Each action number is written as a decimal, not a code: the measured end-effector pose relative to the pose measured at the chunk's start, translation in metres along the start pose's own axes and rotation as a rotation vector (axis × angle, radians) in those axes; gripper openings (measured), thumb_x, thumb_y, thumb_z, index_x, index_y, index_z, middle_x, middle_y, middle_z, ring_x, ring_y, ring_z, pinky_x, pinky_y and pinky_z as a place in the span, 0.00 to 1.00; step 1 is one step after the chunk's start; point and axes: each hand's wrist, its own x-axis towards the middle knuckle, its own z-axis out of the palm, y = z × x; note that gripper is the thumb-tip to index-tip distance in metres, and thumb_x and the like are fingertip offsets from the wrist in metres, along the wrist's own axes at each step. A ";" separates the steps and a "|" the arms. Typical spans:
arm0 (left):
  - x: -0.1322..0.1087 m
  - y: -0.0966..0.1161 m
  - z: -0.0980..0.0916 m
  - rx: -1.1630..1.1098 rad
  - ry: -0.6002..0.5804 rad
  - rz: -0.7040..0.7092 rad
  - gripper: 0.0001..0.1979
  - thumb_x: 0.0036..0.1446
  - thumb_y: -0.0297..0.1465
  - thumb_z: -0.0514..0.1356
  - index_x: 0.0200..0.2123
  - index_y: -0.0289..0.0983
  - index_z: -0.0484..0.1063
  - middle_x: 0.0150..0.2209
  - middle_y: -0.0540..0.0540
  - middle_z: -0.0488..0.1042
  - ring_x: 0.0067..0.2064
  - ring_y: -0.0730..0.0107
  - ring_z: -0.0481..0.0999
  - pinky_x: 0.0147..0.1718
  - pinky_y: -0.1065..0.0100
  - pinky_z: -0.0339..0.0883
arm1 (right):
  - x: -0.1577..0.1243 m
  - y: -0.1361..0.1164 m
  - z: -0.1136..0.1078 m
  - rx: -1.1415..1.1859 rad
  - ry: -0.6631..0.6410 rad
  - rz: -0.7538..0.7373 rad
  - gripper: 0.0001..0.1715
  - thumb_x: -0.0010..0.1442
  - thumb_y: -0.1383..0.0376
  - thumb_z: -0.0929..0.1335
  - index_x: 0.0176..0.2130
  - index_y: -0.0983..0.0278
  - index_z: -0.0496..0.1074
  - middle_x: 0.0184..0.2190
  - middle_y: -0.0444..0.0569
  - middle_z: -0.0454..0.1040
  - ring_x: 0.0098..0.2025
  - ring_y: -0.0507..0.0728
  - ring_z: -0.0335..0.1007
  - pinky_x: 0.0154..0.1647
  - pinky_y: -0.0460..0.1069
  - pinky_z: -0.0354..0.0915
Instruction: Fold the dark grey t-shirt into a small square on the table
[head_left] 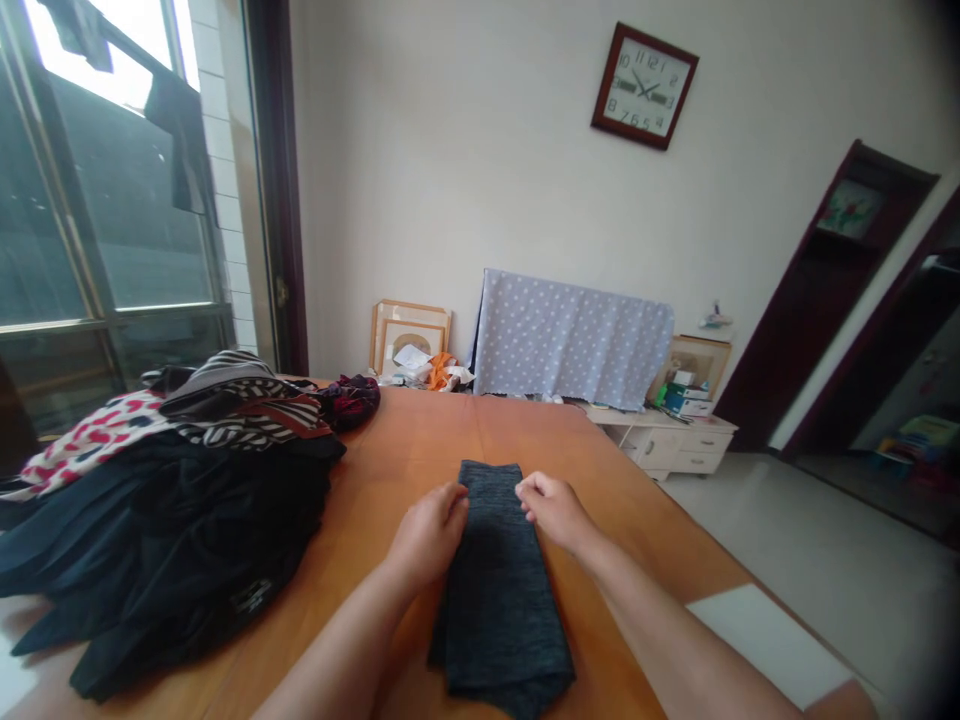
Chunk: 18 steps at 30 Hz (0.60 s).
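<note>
Head view: left hand [427, 535] and right hand [553, 510] pinch the top corners of a folded charcoal garment [499, 600], an unfolded clothes heap [165, 530] beside it.

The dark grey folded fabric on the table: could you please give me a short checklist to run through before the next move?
1. Left hand at the top edge of the dark grey folded fabric: ok.
2. Right hand at the same top edge: ok.
3. Lower end of the fabric lying neat and even: not ok, its layers sit askew.
4. Pile of clothes apart from the fabric: ok.
5. Firm grip by both hands: cannot tell.
</note>
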 end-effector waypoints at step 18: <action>0.001 -0.021 0.001 0.029 -0.073 -0.062 0.13 0.59 0.30 0.54 0.44 0.37 0.74 0.37 0.45 0.79 0.40 0.66 0.76 0.38 0.71 0.63 | -0.119 -0.036 0.041 -0.648 -0.389 -0.378 0.03 0.58 0.64 0.68 0.34 0.61 0.72 0.32 0.44 0.74 0.37 0.55 0.69 0.38 0.48 0.58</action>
